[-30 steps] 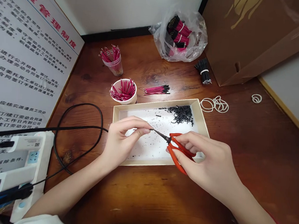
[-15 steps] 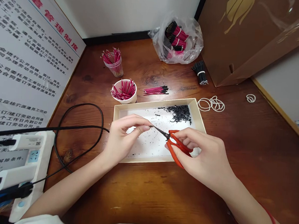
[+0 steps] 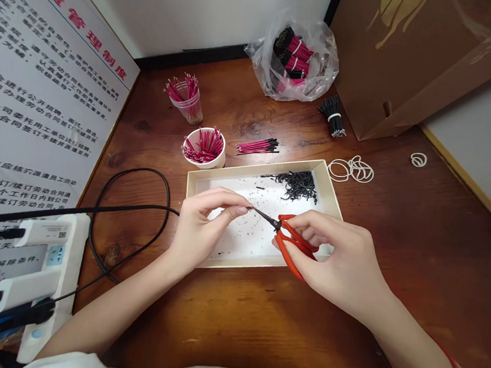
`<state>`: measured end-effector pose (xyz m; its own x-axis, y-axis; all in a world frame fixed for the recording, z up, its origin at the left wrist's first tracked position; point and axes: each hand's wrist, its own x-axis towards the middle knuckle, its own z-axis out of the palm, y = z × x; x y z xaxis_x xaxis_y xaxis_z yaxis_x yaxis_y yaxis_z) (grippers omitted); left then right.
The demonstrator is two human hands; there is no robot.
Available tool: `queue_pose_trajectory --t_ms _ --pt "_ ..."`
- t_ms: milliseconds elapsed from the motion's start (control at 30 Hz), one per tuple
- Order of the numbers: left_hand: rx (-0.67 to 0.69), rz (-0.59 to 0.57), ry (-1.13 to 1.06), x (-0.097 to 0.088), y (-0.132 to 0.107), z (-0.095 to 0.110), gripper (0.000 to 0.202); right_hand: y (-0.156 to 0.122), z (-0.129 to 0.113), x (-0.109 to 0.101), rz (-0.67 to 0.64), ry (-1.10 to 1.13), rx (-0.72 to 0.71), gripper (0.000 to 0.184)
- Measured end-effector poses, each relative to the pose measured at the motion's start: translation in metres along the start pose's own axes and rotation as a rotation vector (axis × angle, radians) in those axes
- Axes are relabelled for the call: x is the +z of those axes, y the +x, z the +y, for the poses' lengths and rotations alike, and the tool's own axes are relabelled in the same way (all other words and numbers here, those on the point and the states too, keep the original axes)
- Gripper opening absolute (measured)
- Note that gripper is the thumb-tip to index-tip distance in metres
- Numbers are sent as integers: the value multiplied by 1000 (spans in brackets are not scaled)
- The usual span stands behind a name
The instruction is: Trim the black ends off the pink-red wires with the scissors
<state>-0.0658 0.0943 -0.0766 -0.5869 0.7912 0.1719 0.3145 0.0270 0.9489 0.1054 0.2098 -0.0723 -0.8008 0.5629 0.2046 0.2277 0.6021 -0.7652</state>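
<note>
Pinching a thin dark sliver — wire or blade tip, too fine to tell — the left hand has its thumb and forefinger pressed together at the tips, just beside the pivot of a pair of small scissors with red-coated handles. The right hand grips those handles with its fingers curled around them; whether the blades are closed cannot be told.

Both hands are above a shallow cream cardboard tray lined with white paper, which holds a heap of short black wire pieces and tiny dark specks scattered across it.

Beyond the tray, on a reddish-brown wooden table, stand a white paper cup and a clear plastic cup, both filled with pink wires with black ends. A loose bundle of pink wires lies between the paper cup and a clear plastic bag of banded wires. Nearby are a banded bunch of black wires and pale rubber bands. A black cable loops left towards a white power strip.
</note>
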Motion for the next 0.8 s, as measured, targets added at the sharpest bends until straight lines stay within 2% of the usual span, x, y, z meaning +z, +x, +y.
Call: queue_pose_trajectory --t_ms 533,800 --pt "21 1 -33 0 0 -1 18 -1 0 0 -9 25 28 6" --pt "6 -18 -14 0 0 0 15 1 -1 -1 -22 42 10 13"
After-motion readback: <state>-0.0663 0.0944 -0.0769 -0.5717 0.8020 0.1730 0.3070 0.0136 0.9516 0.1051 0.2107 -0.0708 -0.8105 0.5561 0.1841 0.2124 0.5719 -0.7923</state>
